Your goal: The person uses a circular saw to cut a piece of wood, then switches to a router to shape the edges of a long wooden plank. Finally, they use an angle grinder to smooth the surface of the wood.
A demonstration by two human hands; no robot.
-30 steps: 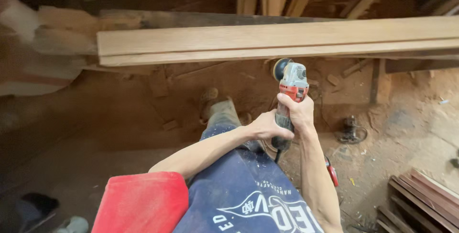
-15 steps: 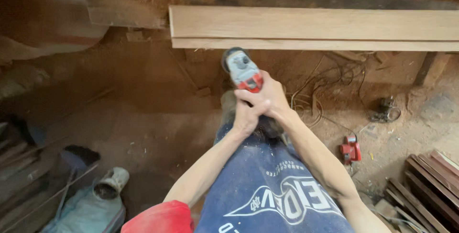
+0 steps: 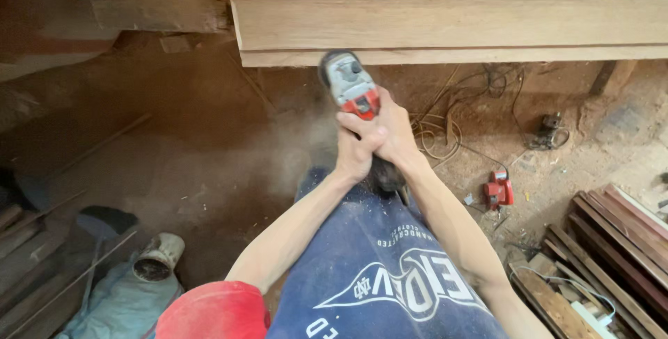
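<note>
Grinder (image 3: 350, 87) gripped by both hands (image 3: 372, 140).

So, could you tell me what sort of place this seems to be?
Probably a rough woodworking shop. Long planks lie across the back, more boards are stacked at right, and both hands grip a grinder over a dusty dirt floor.

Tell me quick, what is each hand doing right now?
Left hand: closed around the grinder.
Right hand: closed around the same grinder, over the left.
</note>
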